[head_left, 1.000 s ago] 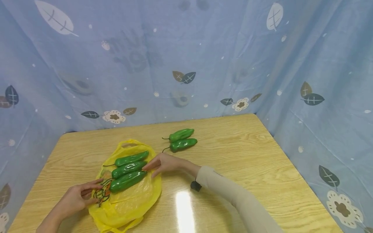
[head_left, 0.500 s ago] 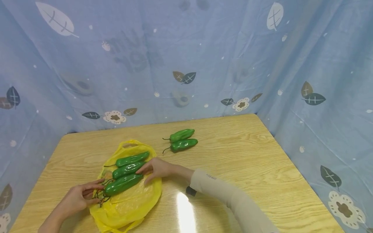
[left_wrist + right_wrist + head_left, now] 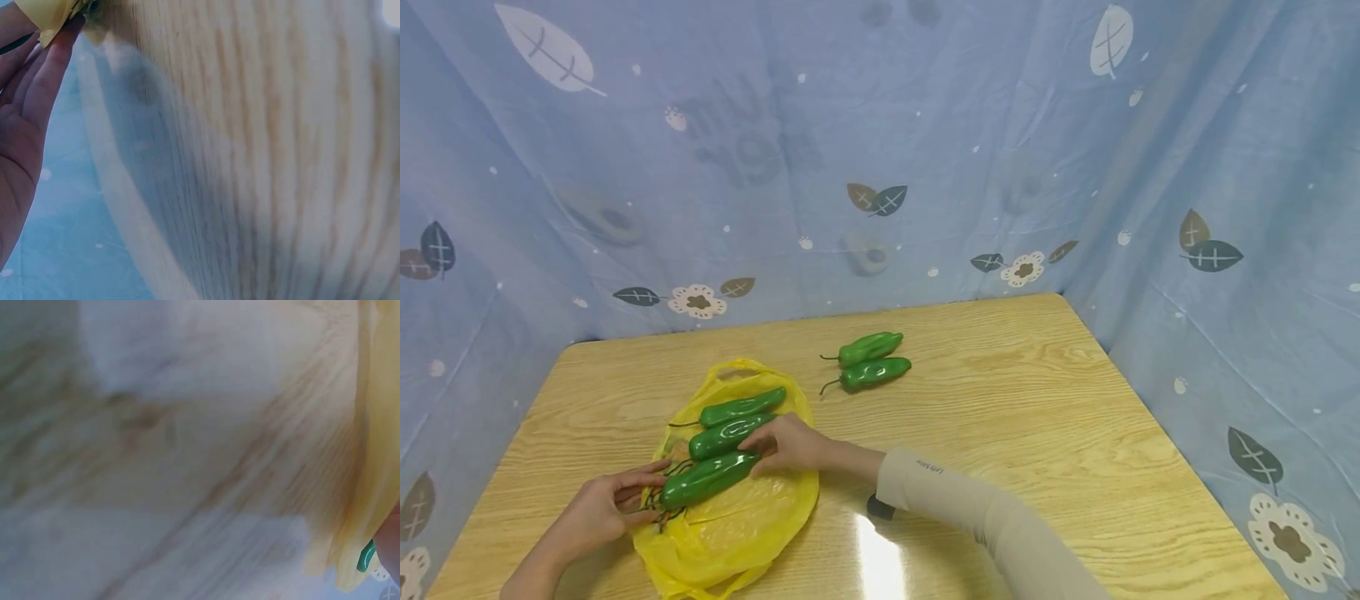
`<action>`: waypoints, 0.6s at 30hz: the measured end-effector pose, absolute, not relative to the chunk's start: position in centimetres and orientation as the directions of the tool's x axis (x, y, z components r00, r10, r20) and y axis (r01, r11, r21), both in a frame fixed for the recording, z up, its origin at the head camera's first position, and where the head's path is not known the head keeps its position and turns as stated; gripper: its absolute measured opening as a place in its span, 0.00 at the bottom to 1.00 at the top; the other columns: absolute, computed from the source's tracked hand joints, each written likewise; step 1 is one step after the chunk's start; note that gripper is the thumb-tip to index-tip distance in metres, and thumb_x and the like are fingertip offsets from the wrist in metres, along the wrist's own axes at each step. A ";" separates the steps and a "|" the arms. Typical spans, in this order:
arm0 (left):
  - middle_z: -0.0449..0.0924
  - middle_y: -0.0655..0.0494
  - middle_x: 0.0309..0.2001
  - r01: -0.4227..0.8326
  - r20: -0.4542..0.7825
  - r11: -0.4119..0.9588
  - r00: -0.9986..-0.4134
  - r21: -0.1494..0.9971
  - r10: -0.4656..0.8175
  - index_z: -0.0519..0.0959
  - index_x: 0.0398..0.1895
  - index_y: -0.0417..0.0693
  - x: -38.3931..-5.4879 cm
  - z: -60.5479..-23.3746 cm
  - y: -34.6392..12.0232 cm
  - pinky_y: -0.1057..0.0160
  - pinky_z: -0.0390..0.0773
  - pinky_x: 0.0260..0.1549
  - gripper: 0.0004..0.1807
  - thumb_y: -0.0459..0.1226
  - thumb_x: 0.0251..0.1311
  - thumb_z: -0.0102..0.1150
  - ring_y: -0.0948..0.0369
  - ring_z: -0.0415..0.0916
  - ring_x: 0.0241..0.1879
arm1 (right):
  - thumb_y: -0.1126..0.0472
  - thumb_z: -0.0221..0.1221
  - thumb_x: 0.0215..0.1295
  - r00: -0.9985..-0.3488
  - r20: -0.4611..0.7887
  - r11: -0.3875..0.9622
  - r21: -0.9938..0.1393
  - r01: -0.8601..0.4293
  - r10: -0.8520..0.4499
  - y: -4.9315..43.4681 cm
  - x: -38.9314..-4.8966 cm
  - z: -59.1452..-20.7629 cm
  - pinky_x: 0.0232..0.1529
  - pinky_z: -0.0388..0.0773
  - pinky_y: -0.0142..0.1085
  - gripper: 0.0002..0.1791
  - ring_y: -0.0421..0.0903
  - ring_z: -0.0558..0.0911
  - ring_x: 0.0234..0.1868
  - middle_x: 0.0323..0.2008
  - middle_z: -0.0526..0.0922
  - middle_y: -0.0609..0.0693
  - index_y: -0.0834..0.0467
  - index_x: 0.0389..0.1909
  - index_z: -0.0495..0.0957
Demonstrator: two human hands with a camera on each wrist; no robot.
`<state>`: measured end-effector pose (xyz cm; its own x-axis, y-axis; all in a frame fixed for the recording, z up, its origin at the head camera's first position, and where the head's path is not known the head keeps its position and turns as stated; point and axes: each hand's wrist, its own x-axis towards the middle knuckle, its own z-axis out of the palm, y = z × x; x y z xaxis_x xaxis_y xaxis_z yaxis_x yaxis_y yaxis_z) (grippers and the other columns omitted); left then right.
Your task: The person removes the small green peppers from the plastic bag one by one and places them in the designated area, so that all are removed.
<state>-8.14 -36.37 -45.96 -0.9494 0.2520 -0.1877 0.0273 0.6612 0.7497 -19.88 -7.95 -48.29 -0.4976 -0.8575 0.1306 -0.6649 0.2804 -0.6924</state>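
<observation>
On a yellow plastic bag [image 3: 775,533] lie three long green peppers side by side. The nearest green pepper [image 3: 703,482] points its stem end toward my left hand [image 3: 598,512]. That hand grips the bag's left edge, with yellow plastic [image 3: 53,15] between thumb and fingers in the left wrist view. My right hand [image 3: 793,446] pinches the tip of the nearest pepper between fingers and thumb. Just behind it are the middle pepper [image 3: 726,436] and the far pepper [image 3: 737,408]. The right wrist view shows a bit of green pepper [image 3: 367,556] beside the bag's edge.
Two more green peppers, one farther back [image 3: 871,347] and one nearer [image 3: 874,374], lie on the wooden table [image 3: 1000,400] behind the right forearm. A blue patterned curtain [image 3: 820,150] surrounds the table's back and sides. Light glares off the tabletop near the front.
My right hand has moved left and slid the nearest pepper left, over the bag's printed patch. The left hand has stayed at the bag's edge.
</observation>
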 end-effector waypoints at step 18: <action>0.68 0.31 0.61 0.050 -0.162 0.692 -0.958 0.720 0.237 0.81 0.50 0.38 -8.2 -46.0 -36.1 0.61 0.83 0.45 0.26 0.35 0.45 0.75 0.84 0.66 0.46 | 0.51 0.72 0.52 -0.491 0.149 0.364 -0.496 -0.788 -0.858 -9.6 -17.9 -47.7 0.48 0.69 0.14 0.26 0.30 0.78 0.46 0.47 0.84 0.44 0.56 0.52 0.82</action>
